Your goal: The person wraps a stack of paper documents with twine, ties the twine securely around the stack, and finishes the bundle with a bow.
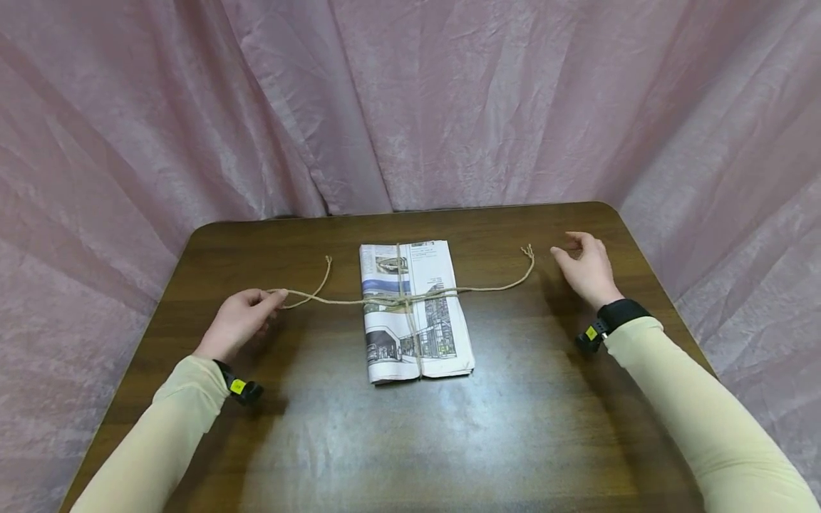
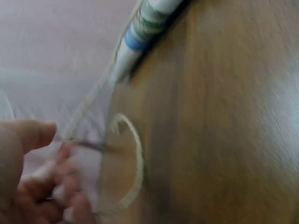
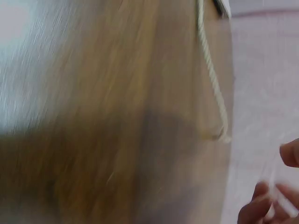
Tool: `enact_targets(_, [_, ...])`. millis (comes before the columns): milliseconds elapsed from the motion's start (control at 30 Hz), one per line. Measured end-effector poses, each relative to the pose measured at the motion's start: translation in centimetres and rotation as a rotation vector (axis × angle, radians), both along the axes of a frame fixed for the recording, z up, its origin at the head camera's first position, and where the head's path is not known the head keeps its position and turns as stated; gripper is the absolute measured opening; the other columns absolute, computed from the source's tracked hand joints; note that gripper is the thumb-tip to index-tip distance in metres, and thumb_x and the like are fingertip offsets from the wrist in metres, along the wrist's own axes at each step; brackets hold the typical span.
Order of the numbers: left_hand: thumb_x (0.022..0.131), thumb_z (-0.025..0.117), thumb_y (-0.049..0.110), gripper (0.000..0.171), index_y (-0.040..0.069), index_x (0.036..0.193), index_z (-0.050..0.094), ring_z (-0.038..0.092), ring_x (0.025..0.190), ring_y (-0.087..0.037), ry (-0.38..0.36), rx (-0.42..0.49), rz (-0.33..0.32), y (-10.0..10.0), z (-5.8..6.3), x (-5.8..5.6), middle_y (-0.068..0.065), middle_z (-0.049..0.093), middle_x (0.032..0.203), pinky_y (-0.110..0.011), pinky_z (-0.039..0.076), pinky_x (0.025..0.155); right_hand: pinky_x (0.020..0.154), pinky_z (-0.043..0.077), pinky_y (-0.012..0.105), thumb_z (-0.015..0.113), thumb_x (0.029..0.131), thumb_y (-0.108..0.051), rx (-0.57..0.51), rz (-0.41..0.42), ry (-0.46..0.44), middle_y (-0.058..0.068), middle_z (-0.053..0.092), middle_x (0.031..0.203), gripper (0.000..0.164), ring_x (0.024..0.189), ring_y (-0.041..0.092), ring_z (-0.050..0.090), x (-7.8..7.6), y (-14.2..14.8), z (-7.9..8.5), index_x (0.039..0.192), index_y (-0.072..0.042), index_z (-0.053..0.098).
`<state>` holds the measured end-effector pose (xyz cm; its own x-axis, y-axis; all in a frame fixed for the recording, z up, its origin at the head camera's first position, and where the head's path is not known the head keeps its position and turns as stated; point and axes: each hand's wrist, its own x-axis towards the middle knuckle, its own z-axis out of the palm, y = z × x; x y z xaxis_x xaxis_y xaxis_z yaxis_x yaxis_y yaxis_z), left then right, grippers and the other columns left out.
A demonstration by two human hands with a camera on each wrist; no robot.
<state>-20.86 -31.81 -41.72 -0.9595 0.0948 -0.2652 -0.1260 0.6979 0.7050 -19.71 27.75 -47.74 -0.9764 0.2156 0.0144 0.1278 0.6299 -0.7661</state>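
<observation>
A folded stack of newspapers (image 1: 420, 335) lies on the table, with beige twine (image 1: 490, 288) tied lengthwise and crosswise over it. The twine's two tails stretch out to left and right from the crossing on top. My left hand (image 1: 240, 320) has the left tail in its curled fingers, the thumb close over the strand; the loose end (image 2: 138, 158) curves back past the fingers onto the table. Off to the right, my right hand (image 1: 586, 271) hovers above the table with thumb and fingers apart, holding nothing. The right tail's frayed tip (image 3: 224, 138) lies a short way from it.
The brown wooden table (image 1: 417, 442) has rounded far corners. Pink curtains (image 1: 449, 107) hang right behind its far edge and along both sides.
</observation>
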Motion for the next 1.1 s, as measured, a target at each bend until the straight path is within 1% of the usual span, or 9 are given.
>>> enact_targets(100, [0.099, 0.061, 0.054, 0.046, 0.009, 0.107, 0.068, 0.055, 0.082, -0.023, 0.236, -0.079, -0.062, 1.8, 0.7, 0.3, -0.009, 0.063, 0.098, -0.037, 0.047, 0.071, 0.087, 0.044, 0.047, 0.058, 0.105, -0.023, 0.024, 0.127, 0.099, 0.021, 0.061, 0.121, 0.037, 0.106, 0.034, 0.056, -0.1, -2.2, 0.6, 0.131, 0.002, 0.062])
enact_targets(200, [0.100, 0.067, 0.035, 0.023, 0.015, 0.109, 0.072, 0.058, 0.088, -0.021, 0.416, -0.134, -0.211, 4.8, 0.6, 0.5, -0.003, 0.065, 0.103, -0.039, 0.047, 0.076, 0.079, 0.046, 0.040, 0.061, 0.104, -0.017, 0.074, 0.310, 0.115, 0.011, 0.067, 0.111, 0.024, 0.093, 0.025, 0.059, -0.3, -5.4, 0.9, 0.121, -0.003, 0.070])
enact_targets(300, [0.098, 0.070, 0.020, 0.017, 0.017, 0.113, 0.076, 0.062, 0.099, -0.022, 0.513, -0.202, -0.385, 7.7, 0.0, 0.4, 0.000, 0.067, 0.111, -0.043, 0.049, 0.084, 0.076, 0.047, 0.037, 0.064, 0.103, -0.016, 0.148, 0.456, 0.131, 0.003, 0.068, 0.103, 0.019, 0.087, 0.019, 0.059, -0.6, -8.8, 0.8, 0.116, -0.007, 0.074])
enact_targets(400, [0.095, 0.071, 0.014, 0.019, 0.016, 0.113, 0.076, 0.062, 0.109, -0.024, 0.564, -0.294, -0.499, 9.7, -0.9, 0.0, -0.001, 0.067, 0.117, -0.046, 0.050, 0.091, 0.077, 0.049, 0.036, 0.066, 0.101, -0.016, 0.220, 0.548, 0.156, -0.001, 0.067, 0.101, 0.016, 0.086, 0.015, 0.061, -0.9, -11.5, 0.4, 0.113, -0.010, 0.076])
enact_targets(500, [0.093, 0.071, 0.010, 0.021, 0.015, 0.113, 0.075, 0.060, 0.114, -0.026, 0.566, -0.361, -0.526, 10.5, -1.7, -0.5, -0.003, 0.067, 0.121, -0.047, 0.050, 0.094, 0.077, 0.051, 0.036, 0.067, 0.101, -0.015, 0.272, 0.604, 0.166, -0.003, 0.067, 0.103, 0.015, 0.087, 0.014, 0.061, -1.3, -13.3, -0.1, 0.112, -0.013, 0.077])
enact_targets(667, [0.095, 0.072, 0.015, 0.015, 0.015, 0.110, 0.074, 0.065, 0.109, -0.026, 0.528, -0.398, -0.496, 10.7, -2.7, -1.0, -0.002, 0.071, 0.114, -0.047, 0.051, 0.091, 0.076, 0.051, 0.033, 0.068, 0.100, -0.018, 0.311, 0.631, 0.145, -0.004, 0.062, 0.106, 0.014, 0.087, 0.011, 0.060, -1.7, -14.8, -0.8, 0.110, -0.017, 0.078])
enact_targets(767, [0.096, 0.073, 0.020, 0.011, 0.015, 0.106, 0.076, 0.067, 0.103, -0.024, 0.517, -0.388, -0.480, 10.6, -2.9, -1.1, -0.001, 0.072, 0.107, -0.046, 0.053, 0.087, 0.075, 0.051, 0.032, 0.069, 0.099, -0.018, 0.312, 0.621, 0.148, -0.003, 0.060, 0.106, 0.011, 0.085, 0.012, 0.059, -1.8, -15.0, -1.0, 0.106, -0.018, 0.077])
enact_targets(900, [0.099, 0.071, 0.025, 0.012, 0.016, 0.104, 0.076, 0.068, 0.097, -0.021, 0.482, -0.360, -0.465, 10.6, -2.9, -1.2, 0.000, 0.071, 0.103, -0.044, 0.053, 0.083, 0.076, 0.052, 0.034, 0.068, 0.100, -0.017, 0.331, 0.616, 0.164, 0.000, 0.060, 0.107, 0.007, 0.087, 0.013, 0.060, -1.9, -15.2, -1.2, 0.105, -0.014, 0.072])
enact_targets(1100, [0.100, 0.070, 0.024, 0.014, 0.013, 0.103, 0.077, 0.068, 0.092, -0.019, 0.428, -0.300, -0.488, 10.0, -2.7, -1.2, 0.000, 0.072, 0.100, -0.042, 0.054, 0.082, 0.077, 0.053, 0.037, 0.061, 0.104, -0.016, 0.394, 0.613, 0.146, 0.000, 0.064, 0.103, 0.007, 0.088, 0.014, 0.061, -1.5, -15.3, -0.7, 0.109, -0.013, 0.066])
